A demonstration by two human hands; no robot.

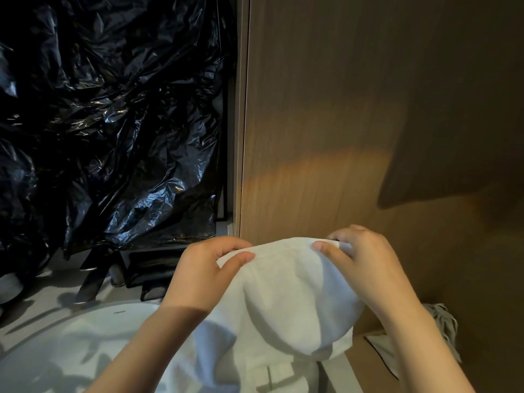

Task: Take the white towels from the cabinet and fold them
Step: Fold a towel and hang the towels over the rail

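A white towel point(289, 296) hangs in front of me, held up by its top edge. My left hand point(207, 270) pinches the left part of that edge between thumb and fingers. My right hand point(360, 259) pinches the right part the same way. The towel droops in a rounded fold between the two hands, and its lower part lies bunched below. More white cloth point(215, 355) lies under my left forearm. The wooden cabinet panel point(354, 131) stands just behind the towel.
Crumpled black plastic sheeting point(107, 114) fills the left side. Below it lie dark metal fittings point(93, 276) on a grey counter and the rim of a white basin point(85, 316). A grey fringed cloth point(445, 327) lies at the lower right.
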